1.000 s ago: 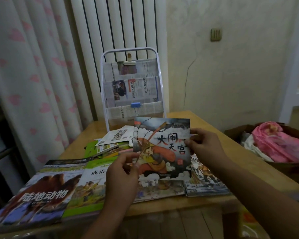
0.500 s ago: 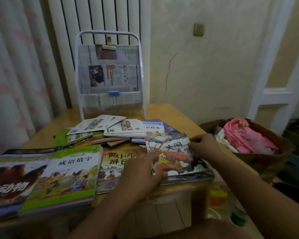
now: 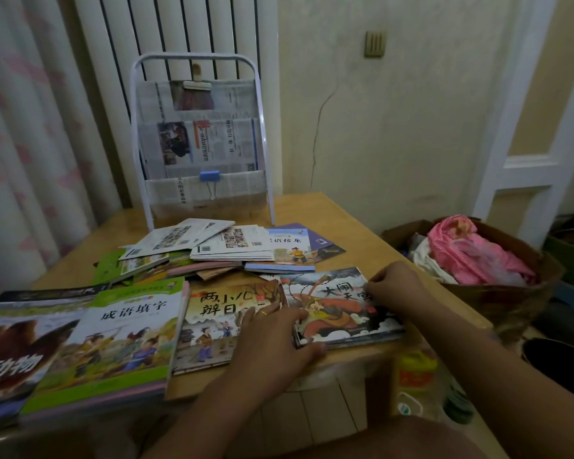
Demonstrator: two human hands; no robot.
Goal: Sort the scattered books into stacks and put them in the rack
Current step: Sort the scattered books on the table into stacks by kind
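A monkey-king picture book lies on top of a small stack at the table's front right. My left hand rests on its left edge with fingers spread, partly over the neighbouring yellow-brown book. My right hand pinches the monkey-king book's right edge. Left of these lie a green book stack and a camel-cover book. A loose pile of scattered books sits mid-table. The white-framed rack, lined with newspaper, stands at the table's back.
The wooden table ends just in front of my hands. A box of pink and white cloth stands to the right of the table. Curtains hang at the left, a radiator behind the rack. A yellow bottle stands below the table edge.
I held the monkey-king book up in both hands a second ago; it now lies flat on the front right stack, with both hands still on its edges.
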